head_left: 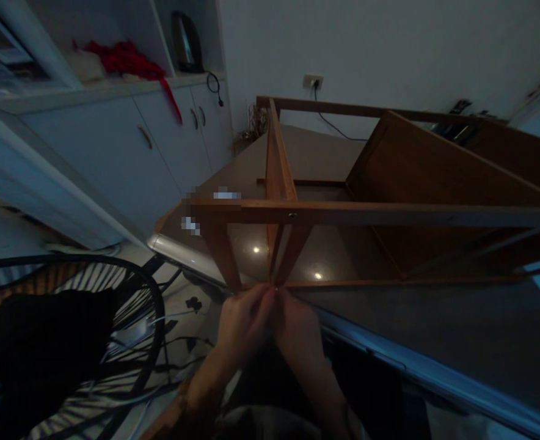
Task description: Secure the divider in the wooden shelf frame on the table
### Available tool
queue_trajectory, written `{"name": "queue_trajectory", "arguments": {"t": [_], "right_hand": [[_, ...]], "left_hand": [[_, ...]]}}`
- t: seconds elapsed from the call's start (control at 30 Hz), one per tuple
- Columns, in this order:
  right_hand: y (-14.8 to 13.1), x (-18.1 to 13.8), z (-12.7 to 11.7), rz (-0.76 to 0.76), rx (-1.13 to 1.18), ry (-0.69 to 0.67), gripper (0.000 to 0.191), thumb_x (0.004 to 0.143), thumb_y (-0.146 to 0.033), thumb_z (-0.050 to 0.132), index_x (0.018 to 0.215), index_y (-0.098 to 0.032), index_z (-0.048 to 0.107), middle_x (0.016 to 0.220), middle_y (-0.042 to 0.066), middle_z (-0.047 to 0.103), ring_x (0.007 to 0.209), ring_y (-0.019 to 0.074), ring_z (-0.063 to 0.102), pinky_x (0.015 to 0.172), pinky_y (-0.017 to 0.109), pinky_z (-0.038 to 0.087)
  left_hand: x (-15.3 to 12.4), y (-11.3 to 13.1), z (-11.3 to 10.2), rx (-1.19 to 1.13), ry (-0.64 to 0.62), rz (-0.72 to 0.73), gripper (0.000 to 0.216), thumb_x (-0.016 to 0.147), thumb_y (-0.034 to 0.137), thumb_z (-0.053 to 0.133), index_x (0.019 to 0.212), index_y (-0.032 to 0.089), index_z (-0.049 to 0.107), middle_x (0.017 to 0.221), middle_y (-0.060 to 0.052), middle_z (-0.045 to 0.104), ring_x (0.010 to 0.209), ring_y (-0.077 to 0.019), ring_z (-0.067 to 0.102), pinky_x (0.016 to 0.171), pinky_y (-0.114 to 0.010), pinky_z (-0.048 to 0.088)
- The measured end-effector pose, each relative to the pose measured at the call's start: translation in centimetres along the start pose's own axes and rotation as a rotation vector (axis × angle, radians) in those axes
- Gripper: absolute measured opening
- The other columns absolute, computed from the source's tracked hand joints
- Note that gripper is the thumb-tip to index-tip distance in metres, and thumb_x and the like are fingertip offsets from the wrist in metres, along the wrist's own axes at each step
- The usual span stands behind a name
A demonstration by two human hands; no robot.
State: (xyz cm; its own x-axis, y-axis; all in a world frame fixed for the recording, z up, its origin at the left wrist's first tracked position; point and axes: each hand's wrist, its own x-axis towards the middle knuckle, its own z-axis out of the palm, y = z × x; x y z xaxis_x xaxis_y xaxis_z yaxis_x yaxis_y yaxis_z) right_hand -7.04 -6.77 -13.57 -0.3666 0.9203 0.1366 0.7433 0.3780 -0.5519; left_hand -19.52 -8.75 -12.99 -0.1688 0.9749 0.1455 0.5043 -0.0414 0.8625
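A brown wooden shelf unit (366,215) lies on its side on a grey-brown table (453,318), its rails and shelf boards making an open frame. My left hand (247,315) and my right hand (295,321) meet at the frame's lower front rail (343,283), below an upright board. The fingers of both are closed, thumbs close together. Whatever they pinch is too small and dark to name. Above them, a small round metal fitting (292,215) shows in the upper rail.
To the left stands a black corded chair (155,305) with dark cloth (45,342) on it. White cabinets (105,153) line the left wall, with red cloth (123,58) and a kettle (186,43) above. A cable runs from the wall socket (313,81) behind the frame.
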Motion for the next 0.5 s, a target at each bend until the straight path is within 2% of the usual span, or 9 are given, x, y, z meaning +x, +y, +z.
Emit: {"name": "queue_trajectory", "arguments": {"t": [0.13, 0.3, 0.4, 0.5], "right_hand": [[0.1, -0.1, -0.3, 0.105, 0.310, -0.011, 0.024, 0.095, -0.028, 0.040, 0.094, -0.018, 0.062, 0.080, 0.005, 0.070, 0.073, 0.0179, 0.067, 0.066, 0.025, 0.046], [0.5, 0.1, -0.3, 0.225, 0.653, -0.060, 0.026, 0.090, -0.042, 0.049, 0.086, -0.019, 0.063, 0.064, 0.000, 0.065, 0.066, 0.0159, 0.066, 0.062, 0.023, 0.048], [0.8, 0.1, -0.2, 0.293, 0.710, -0.053, 0.030, 0.087, -0.047, 0.053, 0.089, -0.019, 0.063, 0.064, 0.000, 0.066, 0.060, 0.0154, 0.064, 0.057, 0.023, 0.048], [1.0, 0.1, -0.3, 0.327, 0.656, -0.015, 0.032, 0.083, -0.049, 0.058, 0.088, -0.019, 0.064, 0.069, 0.002, 0.068, 0.062, 0.0162, 0.065, 0.059, 0.024, 0.049]], "left_hand": [[-0.8, -1.3, 0.9, -0.021, -0.012, -0.058, 0.037, 0.089, 0.037, 0.044, 0.063, 0.019, 0.062, 0.053, -0.001, 0.058, 0.047, -0.0128, 0.051, 0.051, -0.025, 0.028], [-1.2, -3.1, 2.0, -0.177, -0.045, -0.143, 0.039, 0.092, 0.039, 0.039, 0.067, 0.018, 0.060, 0.058, -0.002, 0.059, 0.051, -0.0126, 0.050, 0.052, -0.025, 0.030], [-1.0, -3.5, 2.6, -0.268, -0.037, -0.180, 0.041, 0.092, 0.043, 0.037, 0.072, 0.017, 0.061, 0.063, -0.003, 0.062, 0.054, -0.0128, 0.051, 0.053, -0.024, 0.033], [-1.0, -3.9, 3.3, -0.358, -0.016, -0.213, 0.040, 0.090, 0.046, 0.041, 0.076, 0.015, 0.064, 0.066, -0.003, 0.063, 0.058, -0.0133, 0.053, 0.056, -0.023, 0.037]]}}
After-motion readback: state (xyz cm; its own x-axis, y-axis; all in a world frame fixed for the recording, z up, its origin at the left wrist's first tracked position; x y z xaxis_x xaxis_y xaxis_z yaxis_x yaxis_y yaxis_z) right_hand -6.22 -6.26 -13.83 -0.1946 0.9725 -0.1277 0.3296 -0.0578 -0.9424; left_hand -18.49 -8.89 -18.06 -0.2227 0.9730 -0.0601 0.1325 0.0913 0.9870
